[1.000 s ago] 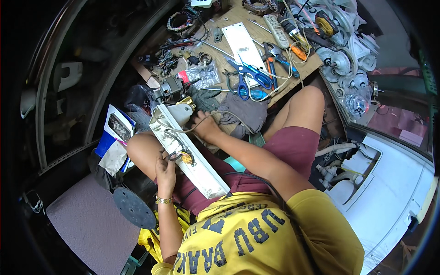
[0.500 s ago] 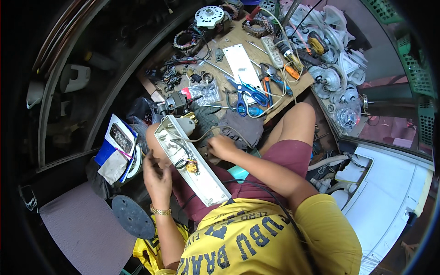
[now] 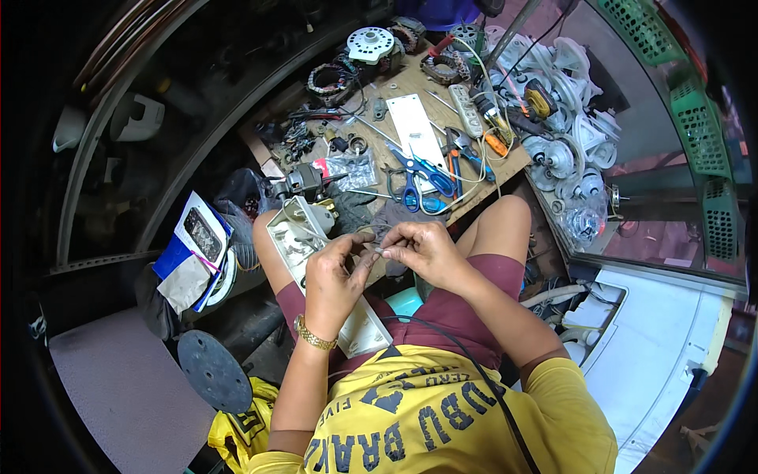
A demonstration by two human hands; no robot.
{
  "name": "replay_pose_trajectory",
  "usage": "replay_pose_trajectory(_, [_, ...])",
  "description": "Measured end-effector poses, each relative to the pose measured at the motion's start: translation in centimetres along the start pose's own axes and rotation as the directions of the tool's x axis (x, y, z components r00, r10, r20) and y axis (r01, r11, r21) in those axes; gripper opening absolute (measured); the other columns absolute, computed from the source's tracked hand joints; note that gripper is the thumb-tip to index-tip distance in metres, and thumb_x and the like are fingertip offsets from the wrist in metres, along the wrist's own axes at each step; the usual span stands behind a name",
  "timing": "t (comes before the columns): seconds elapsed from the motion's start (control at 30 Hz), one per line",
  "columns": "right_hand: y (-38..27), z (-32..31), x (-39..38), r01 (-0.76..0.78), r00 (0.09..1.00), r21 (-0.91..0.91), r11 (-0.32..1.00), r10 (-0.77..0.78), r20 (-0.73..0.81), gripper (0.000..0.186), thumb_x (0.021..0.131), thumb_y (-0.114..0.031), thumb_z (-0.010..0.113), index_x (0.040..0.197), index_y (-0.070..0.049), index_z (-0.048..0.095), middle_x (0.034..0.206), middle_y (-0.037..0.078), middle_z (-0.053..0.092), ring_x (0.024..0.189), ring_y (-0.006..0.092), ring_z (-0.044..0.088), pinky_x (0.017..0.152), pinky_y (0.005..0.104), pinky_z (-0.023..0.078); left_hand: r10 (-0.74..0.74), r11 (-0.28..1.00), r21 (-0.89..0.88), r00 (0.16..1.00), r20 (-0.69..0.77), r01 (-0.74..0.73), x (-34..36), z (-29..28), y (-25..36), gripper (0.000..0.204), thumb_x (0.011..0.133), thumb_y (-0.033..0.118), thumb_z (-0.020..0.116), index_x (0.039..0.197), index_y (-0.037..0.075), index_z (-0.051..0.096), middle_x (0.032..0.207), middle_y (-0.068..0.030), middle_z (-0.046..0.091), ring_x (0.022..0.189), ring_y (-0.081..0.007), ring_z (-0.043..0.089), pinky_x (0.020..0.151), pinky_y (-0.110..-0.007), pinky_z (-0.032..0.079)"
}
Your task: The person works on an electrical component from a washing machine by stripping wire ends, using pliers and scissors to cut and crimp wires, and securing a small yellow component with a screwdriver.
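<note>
Above my lap both hands meet, fingertips almost touching. My left hand is closed in a pinch, and so is my right hand. Between them is something small and greyish, too small to name. Under my left hand a long white plastic housing lies slantwise across my thigh, open side up. Its middle and the wiring inside are mostly hidden by that hand. A grey cloth lies just beyond my fingers, at the bench's near edge.
The wooden bench holds blue-handled scissors, a white plate, a power strip, pliers and motor coils. White plastic parts pile up at the right. A round dark disc stands at my left beside a pinkish seat.
My left hand has moved up and right from beside the housing, over it. My right hand has shifted to meet it, and both now pinch together. The view has shifted slightly.
</note>
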State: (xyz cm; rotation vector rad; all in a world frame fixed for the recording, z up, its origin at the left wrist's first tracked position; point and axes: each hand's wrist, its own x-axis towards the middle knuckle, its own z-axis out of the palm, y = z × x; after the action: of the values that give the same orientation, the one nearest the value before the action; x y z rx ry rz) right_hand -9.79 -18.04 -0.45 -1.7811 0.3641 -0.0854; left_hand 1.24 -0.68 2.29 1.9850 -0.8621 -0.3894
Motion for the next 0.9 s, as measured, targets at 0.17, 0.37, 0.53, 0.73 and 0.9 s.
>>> replay_pose_trajectory(0.17, [4.4,-0.9,5.8,0.131,0.988,0.186,0.974,-0.112,-0.109,0.033,0.092,-0.024,0.083,0.113,0.001,0.075,0.092,0.012,0.078,0.078,0.0141,0.07,0.072,0.032,0.056,0.044,0.996,0.083,0.993,-0.108,-0.035,-0.4,-1.5,-0.5,0.01,0.085,0.002,0.079,0.093,0.0,0.074,0.078,-0.0099,0.072,0.062,-0.0177,0.065,0.059,-0.031,0.05])
replay_pose_trajectory(0.37, [20.1,-12.6,13.3,-0.59,0.784,-0.597,0.544,0.208,-0.585,0.05,0.093,-0.04,0.077,0.119,0.002,0.073,0.118,0.027,0.075,0.112,0.0412,0.072,0.094,0.049,0.058,0.292,0.915,0.329,0.945,-0.144,-0.233,1.1,-2.1,1.7,0.015,0.081,0.007,0.083,0.09,0.005,0.071,0.082,-0.0101,0.071,0.073,-0.0295,0.067,0.067,-0.04,0.053])
replay_pose_trajectory(0.53, [23.2,-12.1,14.8,-0.715,0.695,-0.603,0.352,0.447,-0.563,0.054,0.095,-0.053,0.07,0.122,-0.007,0.076,0.127,0.022,0.074,0.117,0.0393,0.072,0.099,0.0499,0.058,0.29,0.893,0.387,0.951,-0.109,-0.228,1.2,-3.0,2.2,0.015,0.081,0.011,0.083,0.09,0.006,0.072,0.081,-0.0104,0.071,0.075,-0.0305,0.069,0.067,-0.041,0.054])
replay_pose_trajectory(0.73, [27.2,-16.3,13.1,-0.7,0.63,-0.365,0.614,0.291,-0.72,0.056,0.096,-0.049,0.07,0.123,-0.001,0.072,0.125,0.028,0.071,0.12,0.0443,0.067,0.102,0.0527,0.052,0.27,0.918,0.334,0.953,-0.136,-0.213,2.0,-2.9,2.7,0.015,0.081,0.01,0.083,0.087,0.004,0.071,0.079,-0.012,0.07,0.073,-0.0317,0.069,0.066,-0.041,0.054])
replay_pose_trajectory(0.9, [21.6,-17.7,12.6,-0.008,0.654,-0.348,0.938,-0.258,-0.711,0.044,0.108,-0.033,0.059,0.129,0.006,0.061,0.124,0.026,0.064,0.119,0.0372,0.061,0.107,0.0447,0.043,0.204,0.962,0.216,0.965,-0.166,-0.167,1.9,-2.3,2.4,0.015,0.08,0.006,0.084,0.088,0.001,0.073,0.081,-0.0136,0.072,0.071,-0.0292,0.07,0.065,-0.038,0.054])
